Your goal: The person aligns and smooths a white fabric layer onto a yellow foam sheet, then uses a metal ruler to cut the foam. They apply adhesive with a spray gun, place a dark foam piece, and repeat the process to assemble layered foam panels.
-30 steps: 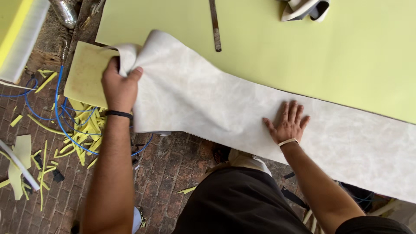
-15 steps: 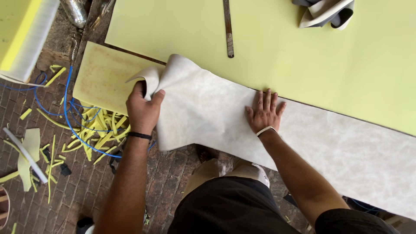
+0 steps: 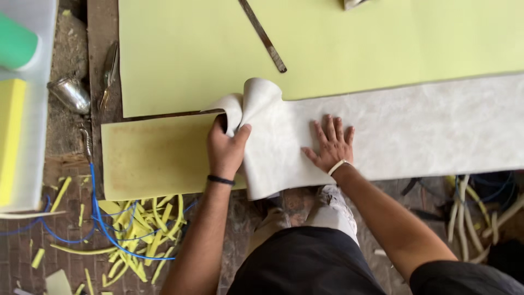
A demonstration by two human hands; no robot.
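- Head view: the left hand [image 3: 225, 148] is closing around the folded-up end of a pale marbled sheet [image 3: 415, 128], thumb on one side and fingers hidden behind the fold, and is lifting that end into a loose curl off the surface.
- The right hand [image 3: 330, 145] is lying open and flat on the same sheet, fingers spread, just beside the raised curl and holding nothing.
- The sheet is stretching as a long strip from the curl out to the right edge of the picture, lying along the near edge of a large yellow-green foam panel [image 3: 338, 43].
- A smaller, darker yellow foam slab [image 3: 153, 158] is lying bare to the left of the curl, and the left hand is resting over its right end.
- A metal ruler [image 3: 263, 37] is lying slantwise on the large panel, well apart from both hands.
- A black band is circling the left wrist and a white one the right.
- On the brick floor [image 3: 71, 229] below, yellow foam offcuts [image 3: 139, 235] are lying scattered, with a blue cord [image 3: 101, 218] looping through them.
- At the left, a shiny metal object [image 3: 69, 94] is sitting near the panel's corner.
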